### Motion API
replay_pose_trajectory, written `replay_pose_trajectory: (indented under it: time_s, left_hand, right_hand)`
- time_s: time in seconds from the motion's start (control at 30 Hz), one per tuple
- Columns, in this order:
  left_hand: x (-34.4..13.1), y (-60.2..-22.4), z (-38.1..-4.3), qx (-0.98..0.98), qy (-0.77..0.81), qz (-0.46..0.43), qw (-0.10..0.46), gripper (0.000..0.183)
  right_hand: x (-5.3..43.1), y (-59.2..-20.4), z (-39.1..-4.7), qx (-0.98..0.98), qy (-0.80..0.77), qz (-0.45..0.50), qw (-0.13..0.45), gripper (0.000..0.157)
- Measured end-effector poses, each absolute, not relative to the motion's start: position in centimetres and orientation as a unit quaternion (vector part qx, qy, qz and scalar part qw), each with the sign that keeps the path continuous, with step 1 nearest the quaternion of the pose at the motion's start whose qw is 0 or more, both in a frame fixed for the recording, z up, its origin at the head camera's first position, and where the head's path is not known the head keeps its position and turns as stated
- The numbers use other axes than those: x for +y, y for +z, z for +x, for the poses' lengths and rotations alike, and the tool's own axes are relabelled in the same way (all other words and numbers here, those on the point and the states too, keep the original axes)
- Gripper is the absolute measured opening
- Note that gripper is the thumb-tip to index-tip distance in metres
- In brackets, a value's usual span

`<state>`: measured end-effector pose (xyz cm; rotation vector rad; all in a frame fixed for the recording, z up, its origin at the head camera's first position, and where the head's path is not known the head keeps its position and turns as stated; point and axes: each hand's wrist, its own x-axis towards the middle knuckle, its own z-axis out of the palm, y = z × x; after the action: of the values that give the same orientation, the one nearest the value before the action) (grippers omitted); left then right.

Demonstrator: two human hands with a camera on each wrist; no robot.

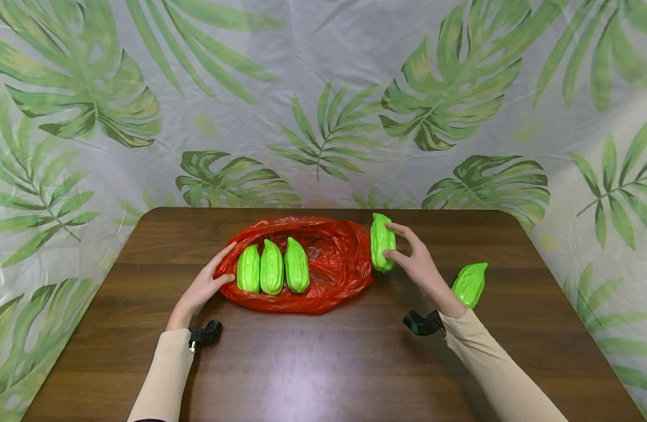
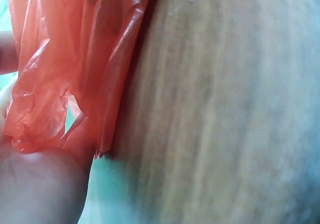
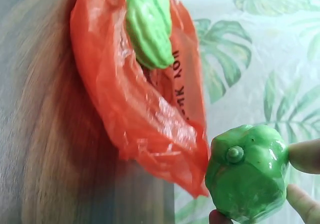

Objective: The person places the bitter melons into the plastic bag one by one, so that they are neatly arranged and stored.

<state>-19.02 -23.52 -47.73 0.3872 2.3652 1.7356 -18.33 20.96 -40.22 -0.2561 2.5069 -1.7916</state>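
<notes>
A red plastic bag [image 1: 340,258] lies on the table with its mouth spread wide, and three bright green bitter melons [image 1: 271,267] stand side by side in its left half. My left hand [image 1: 203,290] holds the bag's left rim, thumb and fingers on either side of the thin plastic. Just beyond the bag's right edge, my right hand [image 1: 419,268] grips another bitter melon [image 1: 380,243] between thumb and fingers, its tip pointing away from me. The right wrist view shows the stem end of this held melon [image 3: 247,171] close beside the bag.
One more bitter melon [image 1: 470,284] lies on the brown wooden table [image 1: 313,363] to the right, partly behind my right wrist. A leaf-patterned cloth [image 1: 329,88] hangs behind the table's far edge. Each wrist wears a black camera strap [image 1: 424,323].
</notes>
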Motion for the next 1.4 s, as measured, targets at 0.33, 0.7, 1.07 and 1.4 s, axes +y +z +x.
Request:
replay_pose_trajectory:
  time_s: [0.33,0.7,1.07,1.4]
  left_hand:
    - [-23.5,-47.8,-19.2,0.796,0.584,0.135,0.088,0.069]
    - [-23.5,-47.8,-19.1,0.793,0.587,0.135,0.089,0.068]
    - [-23.6,-47.9,-19.2,0.796,0.585,0.132,0.089,0.068]
    - [-23.6,-48.1,-19.2,0.799,0.58,0.132,0.084,0.068]
  right_hand:
    - [18.6,-40.5,-18.6,0.79,-0.6,-0.117,0.042,0.053]
    - [15.6,-41.6,-18.6,0.79,-0.595,-0.131,0.069,0.055]
    - [13.4,-43.0,-19.0,0.799,-0.582,-0.134,0.073,0.055]
    - [11.3,-44.3,-19.3,0.797,-0.58,-0.145,0.085,0.055]
